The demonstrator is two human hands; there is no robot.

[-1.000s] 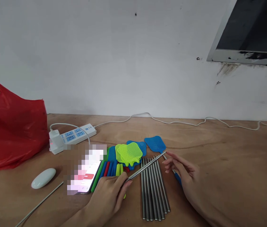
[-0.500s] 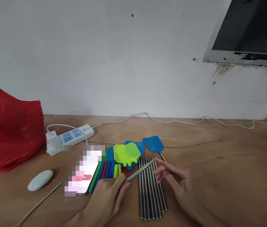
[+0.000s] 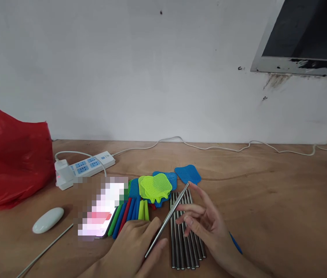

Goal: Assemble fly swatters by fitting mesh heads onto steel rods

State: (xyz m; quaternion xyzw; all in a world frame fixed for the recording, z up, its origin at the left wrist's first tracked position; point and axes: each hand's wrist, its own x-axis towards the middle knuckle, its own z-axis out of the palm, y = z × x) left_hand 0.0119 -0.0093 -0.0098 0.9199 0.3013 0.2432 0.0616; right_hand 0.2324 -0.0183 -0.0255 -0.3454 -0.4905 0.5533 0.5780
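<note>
My left hand is closed on a thin metal rod that slants up and to the right from my fingers. My right hand hovers over a row of several metal rods lying side by side. Its fingers are spread, and the index fingertip reaches the raised tip of the slanted rod. A blue swatter handle pokes out from under my right wrist, and its blue mesh head lies beyond the rods.
A stack of green and blue mesh heads and coloured handles lie beside a lit phone. Further left are a white oval object, a loose rod, a power strip and a red bag. A white cable runs along the wall.
My left hand has tilted the rod to a steeper angle. My right hand has moved left from the blue swatter's stem to above the row of rods, its fingers by the held rod.
</note>
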